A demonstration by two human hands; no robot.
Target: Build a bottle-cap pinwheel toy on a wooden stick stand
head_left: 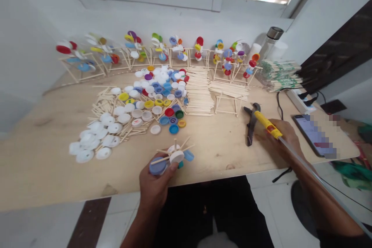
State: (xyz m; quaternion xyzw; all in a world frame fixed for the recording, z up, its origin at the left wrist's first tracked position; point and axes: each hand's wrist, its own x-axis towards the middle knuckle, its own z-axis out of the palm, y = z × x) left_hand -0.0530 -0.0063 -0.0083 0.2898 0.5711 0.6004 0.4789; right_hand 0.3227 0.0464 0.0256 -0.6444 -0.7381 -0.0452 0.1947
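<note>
Near the table's front edge, my left hand [155,182] pinches a small wheel of sticks and bottle caps [176,157], with white caps at its hub and blue caps on some sticks. At the right, my right hand [280,139] is at the yellow and black glue gun [269,124], whose black part points left over the tabletop. My right fingers are wrapped round or against the gun, partly hidden by it. White and coloured bottle caps [137,113] and loose sticks [199,93] lie beyond my left hand.
Several stick frames with coloured cap wheels [135,48] line the wall. A stick frame [228,104] lies mid-table. At the right are a phone [314,135], a power strip [300,100], packed sticks [280,74], a bottle [269,42] and a black cable [279,102].
</note>
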